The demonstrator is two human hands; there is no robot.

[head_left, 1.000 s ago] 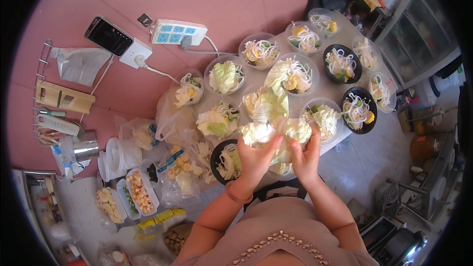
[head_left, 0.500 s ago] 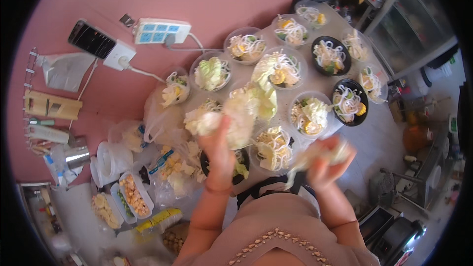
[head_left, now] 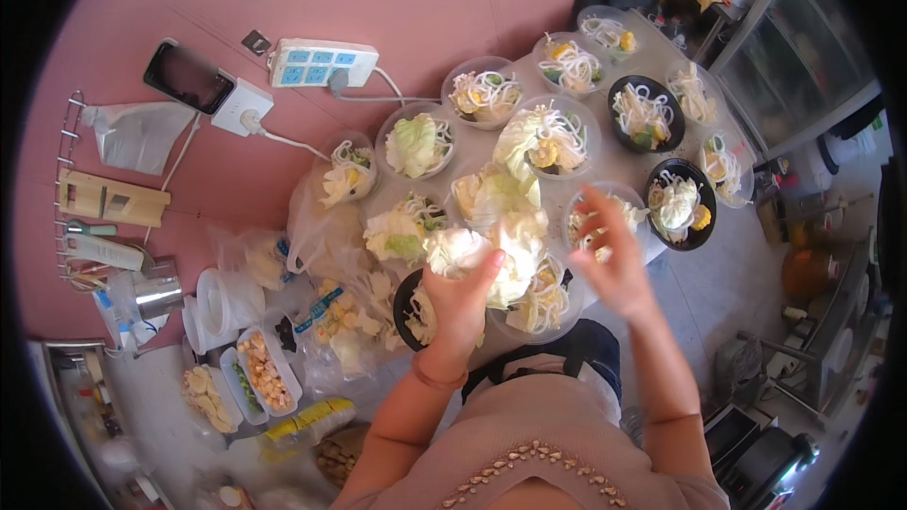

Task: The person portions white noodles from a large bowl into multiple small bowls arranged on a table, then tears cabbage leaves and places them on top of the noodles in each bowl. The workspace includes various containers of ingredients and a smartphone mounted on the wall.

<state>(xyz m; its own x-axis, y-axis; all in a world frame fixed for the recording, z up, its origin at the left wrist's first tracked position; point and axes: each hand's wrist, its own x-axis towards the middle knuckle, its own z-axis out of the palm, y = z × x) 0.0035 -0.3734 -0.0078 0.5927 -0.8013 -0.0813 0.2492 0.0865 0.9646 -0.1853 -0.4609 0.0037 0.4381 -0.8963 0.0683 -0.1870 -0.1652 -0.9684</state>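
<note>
My left hand [head_left: 455,307] is closed around a bunch of pale cabbage leaves [head_left: 515,250], held above the near bowls. My right hand [head_left: 614,260] is raised with its fingers apart and no leaf visible in it, partly covering a clear bowl [head_left: 630,196]. To the right of that hand, a black bowl [head_left: 709,231] holds white noodles, a corn piece and a cabbage leaf [head_left: 675,203] on top. Below the held leaves sits a clear bowl of noodles and mushrooms [head_left: 539,307]. A black bowl [head_left: 404,316] is partly hidden behind my left hand.
Several more filled bowls, including a black one [head_left: 647,113], cover the table [head_left: 614,156]. Plastic bags of leaves [head_left: 345,326] lie left, near tubs of cut food [head_left: 267,373]. On the pink wall are a power strip [head_left: 323,64] and a phone [head_left: 189,76].
The leaf my right hand held is gone from it, and a cabbage leaf now lies in the right black bowl. My right hand has moved up and its fingers have spread; my left hand shifted right.
</note>
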